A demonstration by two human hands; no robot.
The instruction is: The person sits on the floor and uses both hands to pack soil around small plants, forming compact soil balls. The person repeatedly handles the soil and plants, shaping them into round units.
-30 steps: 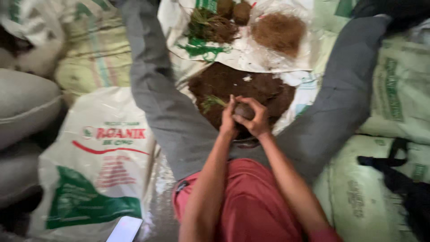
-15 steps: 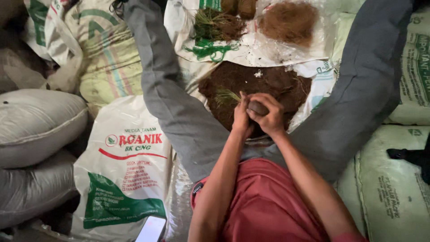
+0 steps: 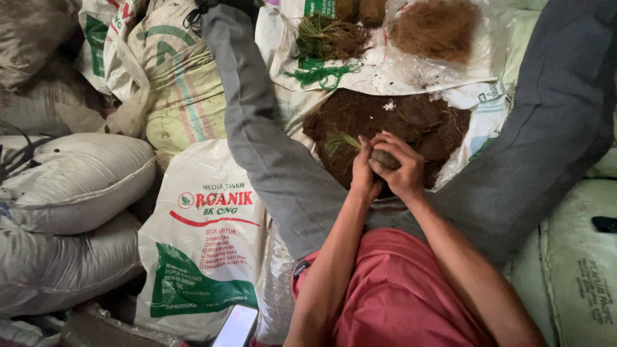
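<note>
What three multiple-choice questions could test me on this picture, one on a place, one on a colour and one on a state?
1. Where does the mound of dark soil lie?
A. On a white sheet between the person's spread legs
B. On the grey sack at the left
C. Inside a bucket

2. What colour is the person's shirt?
A. Blue
B. Red
C. Yellow

3. How do the hands stand?
A. Both flat on the knees
B. One raised in the air
C. Both cupped together around a small dark lump

Key:
1 A: the soil sits on the white plastic sheet, flanked by the grey trouser legs.
2 B: the cloth below the forearms is red.
3 C: the left hand and the right hand close on the dark lump, which has green shoots at its side.
</note>
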